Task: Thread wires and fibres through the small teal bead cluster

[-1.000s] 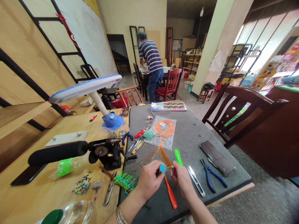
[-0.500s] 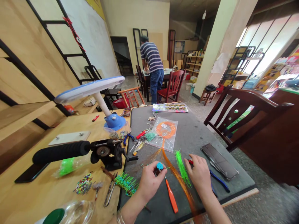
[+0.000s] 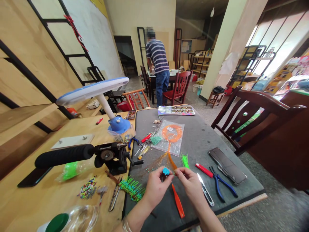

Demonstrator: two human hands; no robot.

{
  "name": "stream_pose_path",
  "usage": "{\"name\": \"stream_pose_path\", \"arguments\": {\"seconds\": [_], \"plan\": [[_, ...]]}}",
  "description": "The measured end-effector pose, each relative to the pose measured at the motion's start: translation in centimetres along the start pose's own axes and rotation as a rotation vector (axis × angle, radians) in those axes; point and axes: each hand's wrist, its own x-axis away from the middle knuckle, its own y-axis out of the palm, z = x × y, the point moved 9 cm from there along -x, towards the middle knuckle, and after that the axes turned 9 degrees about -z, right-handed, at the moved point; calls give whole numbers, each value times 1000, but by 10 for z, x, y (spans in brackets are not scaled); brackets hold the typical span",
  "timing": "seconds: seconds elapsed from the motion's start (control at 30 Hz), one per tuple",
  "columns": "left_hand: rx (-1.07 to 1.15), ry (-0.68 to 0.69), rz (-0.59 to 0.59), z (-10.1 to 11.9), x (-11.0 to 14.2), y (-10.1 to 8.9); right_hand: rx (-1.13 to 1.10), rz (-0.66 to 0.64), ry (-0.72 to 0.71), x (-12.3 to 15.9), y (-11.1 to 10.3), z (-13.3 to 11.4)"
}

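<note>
Head view: left hand [image 3: 155,189] clamps a small blue tuft [image 3: 165,171] above the grey table [image 3: 202,135]; right hand [image 3: 190,186] pinches orange cord [image 3: 172,161] just beside it, the hands nearly touching.

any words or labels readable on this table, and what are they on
No text here can be read.
White label on the clear bag of orange cord: too small to read.
Printed sheet at the far end of the grey mat: too blurred to read.
</note>
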Motion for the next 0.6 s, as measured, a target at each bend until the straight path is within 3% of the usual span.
{"name": "stream_pose_path", "arguments": {"seconds": [0.27,0.4,0.6], "plan": [[239,-106,58,-14,-3,-4,-256,6,132,4,1,25],[304,-112,97,-18,-3,-5,-388,29,163,8,18,40],[379,-138,76,-19,-2,-1,-557,28,171,5,39,43]]}}
